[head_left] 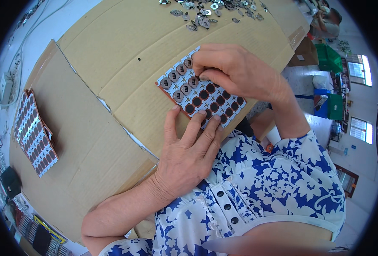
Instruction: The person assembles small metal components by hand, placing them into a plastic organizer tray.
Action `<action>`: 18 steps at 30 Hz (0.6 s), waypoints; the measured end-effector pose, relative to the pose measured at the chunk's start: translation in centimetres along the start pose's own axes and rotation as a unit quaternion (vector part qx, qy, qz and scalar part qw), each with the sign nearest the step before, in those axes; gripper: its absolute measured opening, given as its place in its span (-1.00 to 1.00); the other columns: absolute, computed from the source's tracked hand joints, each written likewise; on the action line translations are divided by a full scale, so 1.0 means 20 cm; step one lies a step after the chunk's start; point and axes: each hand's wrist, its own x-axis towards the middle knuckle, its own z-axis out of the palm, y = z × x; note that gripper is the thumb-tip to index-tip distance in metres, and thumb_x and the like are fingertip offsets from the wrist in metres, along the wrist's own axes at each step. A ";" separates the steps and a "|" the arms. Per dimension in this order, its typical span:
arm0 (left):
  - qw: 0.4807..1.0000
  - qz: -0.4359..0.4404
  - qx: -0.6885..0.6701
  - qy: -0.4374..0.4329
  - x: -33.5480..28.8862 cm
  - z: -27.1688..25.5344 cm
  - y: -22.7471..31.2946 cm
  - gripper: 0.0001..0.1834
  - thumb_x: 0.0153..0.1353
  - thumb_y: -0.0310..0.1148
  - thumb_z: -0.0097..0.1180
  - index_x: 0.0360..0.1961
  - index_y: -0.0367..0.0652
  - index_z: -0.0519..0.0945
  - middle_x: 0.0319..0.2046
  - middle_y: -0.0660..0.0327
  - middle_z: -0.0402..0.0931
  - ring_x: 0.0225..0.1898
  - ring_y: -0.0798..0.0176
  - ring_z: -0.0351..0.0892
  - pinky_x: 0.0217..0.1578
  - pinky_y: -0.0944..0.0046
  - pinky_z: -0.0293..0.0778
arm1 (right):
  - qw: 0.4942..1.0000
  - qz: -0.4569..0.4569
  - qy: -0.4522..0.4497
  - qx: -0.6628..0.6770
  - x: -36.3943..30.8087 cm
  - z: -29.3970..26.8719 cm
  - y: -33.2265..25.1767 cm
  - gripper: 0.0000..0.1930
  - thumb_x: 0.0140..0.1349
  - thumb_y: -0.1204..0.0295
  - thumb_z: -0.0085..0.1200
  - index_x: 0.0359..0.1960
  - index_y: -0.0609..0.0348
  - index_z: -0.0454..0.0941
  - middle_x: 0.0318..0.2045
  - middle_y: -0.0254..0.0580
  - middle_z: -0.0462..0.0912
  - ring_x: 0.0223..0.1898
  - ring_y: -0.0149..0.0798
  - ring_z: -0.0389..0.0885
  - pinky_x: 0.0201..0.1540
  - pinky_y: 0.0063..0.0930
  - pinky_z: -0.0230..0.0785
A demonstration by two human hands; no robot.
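Observation:
A white panel (196, 105) with orange-brown edges lies on the cardboard-covered table before me. Round metal pieces (178, 96) fill spots in its far-left rows, while black circles show in the nearer rows. My left hand (187, 155) is spread open, its fingertips pressing on the panel's near edge. Over the panel's far right part, my right hand (236, 70) is closed in a pinch, thumb against the fingers, low over a spot. Whatever it holds is too hidden to make out. That hand also covers some of the spots.
Loose small metal pieces (206, 13) are scattered at the table's far side. A stack of similar panels (35, 132) lies at the left on the cardboard (82, 141). Cables (23, 47) run along the far left. Beyond the right edge are green bins (328, 58) and another person (327, 25).

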 end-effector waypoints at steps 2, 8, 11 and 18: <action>1.000 -0.001 -0.003 0.002 0.00 0.00 0.00 -0.57 0.27 -0.35 0.23 0.12 -0.29 0.78 0.31 0.01 0.62 0.42 -0.09 0.52 0.48 -0.69 0.21 | 0.997 0.041 0.059 0.033 -0.05 0.06 -0.04 -0.87 0.35 0.53 0.30 -0.11 0.23 0.67 -0.22 0.01 0.70 -0.20 0.12 0.75 -0.10 -0.07 0.59; 1.000 0.000 -0.006 0.007 0.01 0.01 0.00 -0.55 0.27 -0.35 0.23 0.14 -0.28 0.78 0.31 0.02 0.62 0.42 -0.09 0.52 0.47 -0.69 0.21 | 0.965 0.133 0.221 0.045 -0.16 0.24 -0.06 -0.85 0.30 0.61 0.42 -0.14 0.20 0.73 -0.30 -0.14 0.68 -0.34 -0.16 0.74 -0.29 -0.29 0.56; 1.000 0.000 -0.001 0.003 0.01 0.00 0.00 -0.55 0.27 -0.34 0.23 0.15 -0.28 0.78 0.30 0.02 0.62 0.43 -0.10 0.51 0.47 -0.69 0.21 | 0.964 0.108 0.235 0.066 -0.15 0.25 -0.05 -0.87 0.29 0.61 0.44 -0.19 0.21 0.73 -0.34 -0.19 0.67 -0.36 -0.21 0.73 -0.31 -0.31 0.54; 1.000 -0.007 0.001 -0.008 0.00 -0.01 0.01 -0.54 0.27 -0.33 0.22 0.17 -0.26 0.77 0.33 0.03 0.60 0.46 -0.13 0.48 0.47 -0.69 0.20 | 0.982 0.060 0.175 0.039 -0.14 0.19 -0.03 -0.92 0.33 0.59 0.39 -0.22 0.24 0.71 -0.34 -0.18 0.66 -0.33 -0.17 0.73 -0.24 -0.29 0.57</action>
